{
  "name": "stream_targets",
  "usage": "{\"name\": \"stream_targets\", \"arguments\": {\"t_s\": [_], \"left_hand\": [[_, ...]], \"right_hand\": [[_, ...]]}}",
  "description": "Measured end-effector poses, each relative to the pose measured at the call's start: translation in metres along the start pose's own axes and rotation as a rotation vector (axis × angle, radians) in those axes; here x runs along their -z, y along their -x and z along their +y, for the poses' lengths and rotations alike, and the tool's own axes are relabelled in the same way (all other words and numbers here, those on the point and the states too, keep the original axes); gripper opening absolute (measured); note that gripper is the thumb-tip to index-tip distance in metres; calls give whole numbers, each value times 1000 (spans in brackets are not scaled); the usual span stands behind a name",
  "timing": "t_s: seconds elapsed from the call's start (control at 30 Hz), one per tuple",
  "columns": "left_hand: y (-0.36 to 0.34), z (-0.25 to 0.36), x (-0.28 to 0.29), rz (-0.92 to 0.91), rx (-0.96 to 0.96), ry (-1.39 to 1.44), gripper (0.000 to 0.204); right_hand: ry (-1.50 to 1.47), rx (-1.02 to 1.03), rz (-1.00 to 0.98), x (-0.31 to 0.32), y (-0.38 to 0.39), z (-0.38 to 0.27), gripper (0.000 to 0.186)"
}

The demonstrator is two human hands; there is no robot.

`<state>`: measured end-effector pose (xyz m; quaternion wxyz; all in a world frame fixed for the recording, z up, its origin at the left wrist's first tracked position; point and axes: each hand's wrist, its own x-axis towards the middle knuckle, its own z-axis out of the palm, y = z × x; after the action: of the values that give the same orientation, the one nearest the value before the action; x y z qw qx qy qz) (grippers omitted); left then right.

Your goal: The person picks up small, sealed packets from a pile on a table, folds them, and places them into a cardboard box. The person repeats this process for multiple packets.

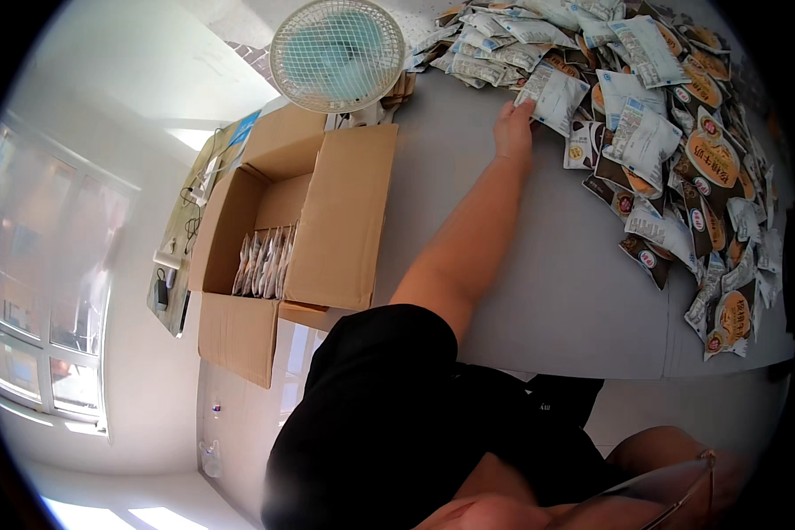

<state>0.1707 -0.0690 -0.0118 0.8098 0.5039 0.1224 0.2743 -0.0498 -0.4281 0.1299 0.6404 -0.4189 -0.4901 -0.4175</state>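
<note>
My left hand [513, 134] reaches forward across the grey table, its arm stretched out from a black sleeve. Its fingers close on the near corner of a sealed white snack packet [554, 99] at the edge of a large heap. The packet lies back side up, against others of its kind. Many packets [714, 157] in the heap show dark brown fronts with an orange oval; others show white, printed backs [642, 134]. My right hand is out of sight.
An open cardboard box [340, 216] stands left of my arm, with a row of upright packets [263, 263] inside. Behind it is a fan [337, 55] with a round grille. A side board [182, 231] carries cables and small devices. The grey table's [583, 291] front edge runs before me.
</note>
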Motion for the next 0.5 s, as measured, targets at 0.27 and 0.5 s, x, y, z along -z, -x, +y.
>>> {"name": "stream_targets", "arguments": {"t_s": [0.27, 0.5], "left_hand": [[45, 29, 10, 35, 116, 452, 36], [85, 56, 30, 27, 107, 573, 43]], "right_hand": [[-188, -155, -178, -39, 0, 2, 19], [-653, -188, -251, -61, -29, -17, 12]]}}
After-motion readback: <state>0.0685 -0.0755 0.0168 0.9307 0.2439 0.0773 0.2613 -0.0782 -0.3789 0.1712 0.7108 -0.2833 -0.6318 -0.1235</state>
